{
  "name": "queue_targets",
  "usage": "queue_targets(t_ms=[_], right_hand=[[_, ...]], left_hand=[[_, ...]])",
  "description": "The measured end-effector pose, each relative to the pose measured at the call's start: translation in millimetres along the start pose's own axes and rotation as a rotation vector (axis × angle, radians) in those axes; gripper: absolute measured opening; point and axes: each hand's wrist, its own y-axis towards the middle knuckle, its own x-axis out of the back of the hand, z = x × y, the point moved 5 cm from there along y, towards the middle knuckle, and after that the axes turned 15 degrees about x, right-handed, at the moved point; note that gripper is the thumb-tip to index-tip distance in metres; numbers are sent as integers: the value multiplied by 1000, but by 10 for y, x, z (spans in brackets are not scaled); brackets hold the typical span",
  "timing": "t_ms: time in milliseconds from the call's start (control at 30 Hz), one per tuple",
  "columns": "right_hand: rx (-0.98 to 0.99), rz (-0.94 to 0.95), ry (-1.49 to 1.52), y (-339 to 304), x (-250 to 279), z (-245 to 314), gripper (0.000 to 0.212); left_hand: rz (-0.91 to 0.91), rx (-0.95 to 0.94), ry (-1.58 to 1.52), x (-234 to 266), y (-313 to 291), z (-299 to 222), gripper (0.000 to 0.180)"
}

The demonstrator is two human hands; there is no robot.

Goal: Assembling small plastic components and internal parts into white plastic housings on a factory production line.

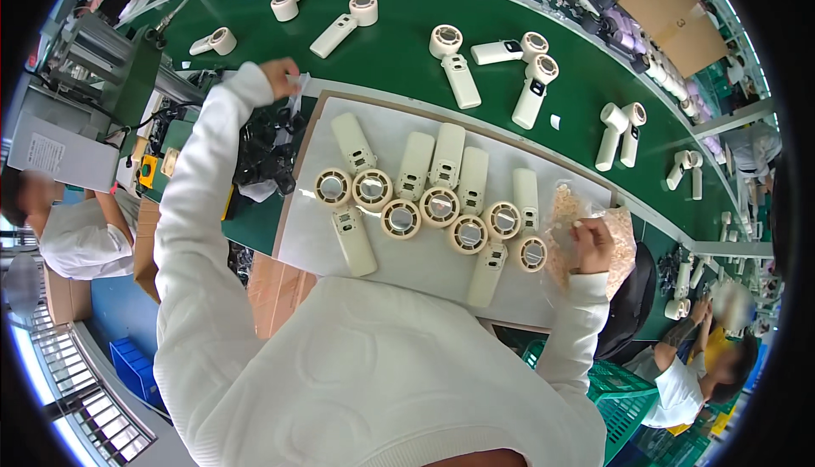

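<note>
My left hand (280,78) is stretched out to the far left, its fingers closed at the clear upper edge of a plastic bag (296,104). Black parts (267,140) lie in and around that bag. On the right, my right hand (592,244) rests over a clear bag of small beige pieces (622,242). Its fingertips are curled together, and whatever they pinch is too small to make out. Between my hands, several cream handheld fans (440,206) lie on a pale board (407,270), their round heads showing shiny discs.
Beyond the board runs a green conveyor belt (390,51) with more cream fans (459,76) spread along it. A grey machine (64,140) stands left. At the right are a green crate (624,399) and a large carton (666,13). Other people sit on both sides.
</note>
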Motion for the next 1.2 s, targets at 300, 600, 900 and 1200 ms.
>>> queue_targets(t_ms=[300,600,900,1200], right_hand=[[45,-10,235,899,-195,72,16],[44,254,563,1694,-1627,105,15],[-67,307,543,2200,-2038,-333,16],[-144,132,711,2087,-2023,-412,14]], left_hand=[[14,-78,-48,40,-972,73,54],[-88,-85,48,135,-1189,-212,34],[-71,-201,-789,363,-1046,-776,15],[227,-471,-843,-189,-705,-2642,33]])
